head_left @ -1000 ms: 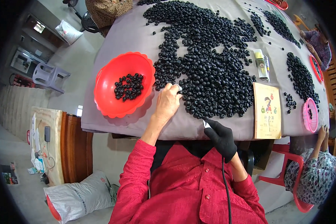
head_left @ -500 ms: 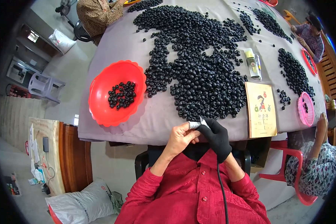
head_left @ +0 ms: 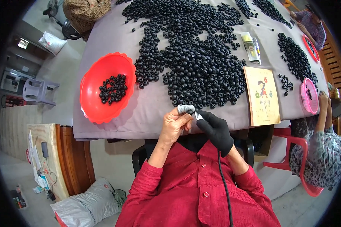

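My left hand (head_left: pixel 172 126) is bare apart from a grey wrap on its index finger. Between its thumb and index finger it pinches a small, round black bead-like piece (head_left: pixel 191 110). Over my right hand (head_left: pixel 217 133) is a black glove, its fingers closed on a small knife whose pale, pointed blade (head_left: pixel 198 116) shows beside the piece. Whether blade and piece touch I cannot tell, and the knife's handle is hidden in the glove. Just beyond both hands spreads a large pile of similar black pieces (head_left: pixel 204 75), many with a round hole.
A red scalloped bowl (head_left: pixel 93 94) holding some black pieces stands at left on the cloth-covered table (head_left: pixel 147 109). To the right lie a yellow booklet (head_left: pixel 262 109) and a clear packet (head_left: pixel 251 49). A black cord (head_left: pixel 224 181) hangs by my right wrist. Other people sit around the table.
The whole view has shifted a little. My hands have come slightly apart, and the black piece and the blade now show between them. The blade has turned toward the left hand.
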A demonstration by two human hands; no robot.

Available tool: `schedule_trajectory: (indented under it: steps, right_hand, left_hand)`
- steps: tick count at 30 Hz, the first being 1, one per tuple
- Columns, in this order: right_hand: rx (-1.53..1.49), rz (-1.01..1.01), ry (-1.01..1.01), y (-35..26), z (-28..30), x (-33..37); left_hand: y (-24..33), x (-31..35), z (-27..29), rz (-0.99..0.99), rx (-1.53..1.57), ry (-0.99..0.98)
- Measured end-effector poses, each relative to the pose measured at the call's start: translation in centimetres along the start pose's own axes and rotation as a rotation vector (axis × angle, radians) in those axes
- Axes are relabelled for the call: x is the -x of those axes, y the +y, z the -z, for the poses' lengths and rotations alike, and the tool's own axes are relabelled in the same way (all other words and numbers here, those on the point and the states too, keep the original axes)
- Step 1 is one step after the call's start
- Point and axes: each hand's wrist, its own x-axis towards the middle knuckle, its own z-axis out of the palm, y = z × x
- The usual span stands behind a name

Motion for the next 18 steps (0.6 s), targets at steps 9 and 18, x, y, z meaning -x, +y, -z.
schedule_trajectory:
  steps: [9, 18]
  right_hand:
    - [0.060, 0.065, -0.026, 0.7, -0.1, 0.1]
    - [0.088, 0.047, -0.067, 0.6, -0.1, -0.1]
  left_hand:
    - [-0.3, 0.1, 0.0, -0.013, -0.061, -0.019]
    - [-0.2, 0.2, -0.2, -0.019, -0.103, 0.010]
